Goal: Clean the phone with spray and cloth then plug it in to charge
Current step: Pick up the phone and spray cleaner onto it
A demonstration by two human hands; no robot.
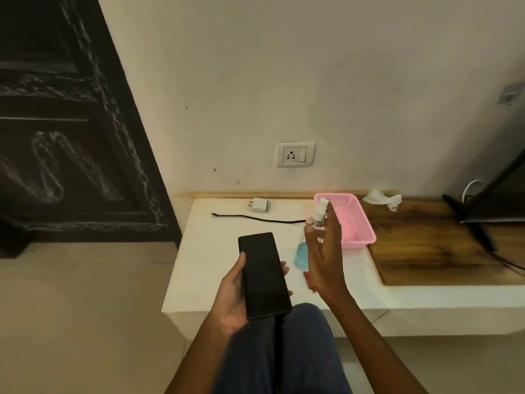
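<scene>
Head view: my left hand cups the black phone from below, screen up, thumb along its left edge and fingers curled round the right, held over the front edge of the white ledge; my right hand grips the clear spray bottle upright, forefinger on its white head, just right of the phone. On the ledge, a blue cloth lies behind my right hand, a black cable and white charger sit near the back edge under the wall socket, and a pink basket stands at the right beside a wooden board with crumpled tissue at its back edge.
</scene>
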